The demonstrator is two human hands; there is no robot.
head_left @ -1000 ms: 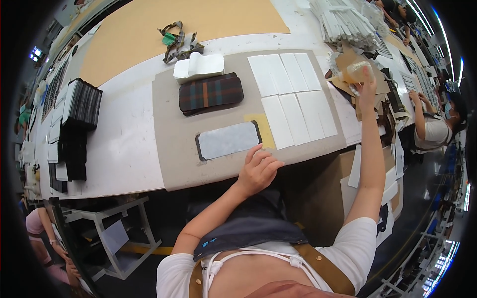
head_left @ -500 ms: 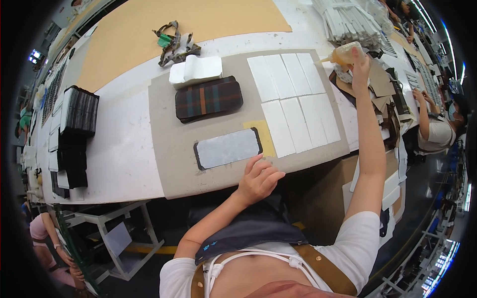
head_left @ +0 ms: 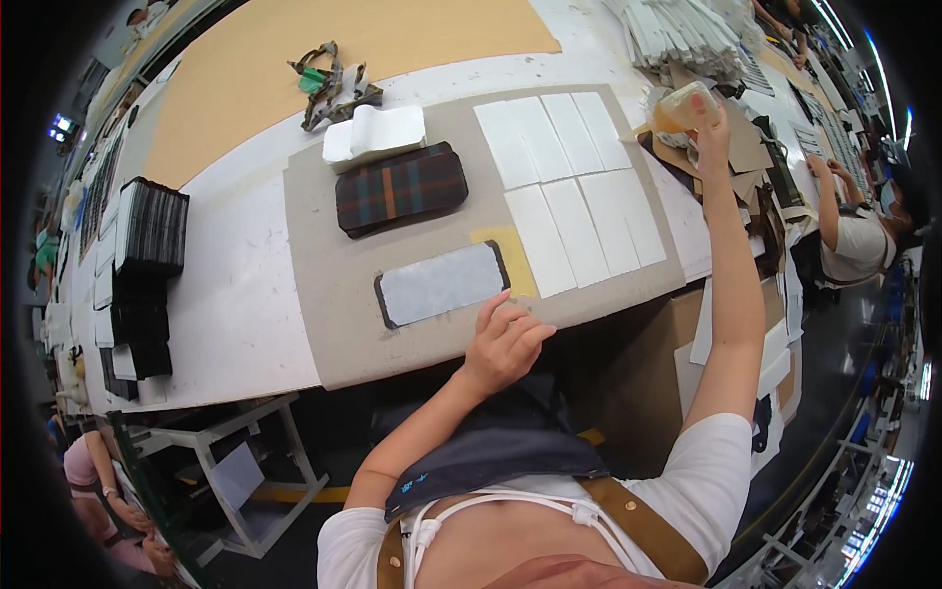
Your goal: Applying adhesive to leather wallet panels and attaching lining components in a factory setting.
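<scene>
At the right side of the table, my right hand (head_left: 713, 147) is wrapped round a translucent squeeze bottle (head_left: 679, 110) with amber liquid inside, held on its side. My left hand (head_left: 505, 346) is over the table's front edge, holding nothing, its fingers loosely bent and apart. Its index fingertip is close to the right corner of a pale grey rectangular panel (head_left: 442, 285) with black corners. Behind that panel sits a stack of dark plaid fabric pieces (head_left: 402, 189) with rounded corners. Two rows of white rectangular strips (head_left: 564, 231) lie to the right on a grey board (head_left: 329, 294).
A folded white stack (head_left: 375, 135) stands behind the plaid pieces, with crumpled scraps (head_left: 334, 88) beyond. Black-edged stacks (head_left: 152, 231) stand at the left. White strips (head_left: 677, 34) are piled at the back right. Cardboard scraps (head_left: 751, 147) lie beside the bottle. A co-worker (head_left: 859, 236) is at the right.
The bottle has turned in my right hand's grip, and its nozzle shows less clearly. My left hand keeps nearly the same pose. The whole view has shifted slightly.
</scene>
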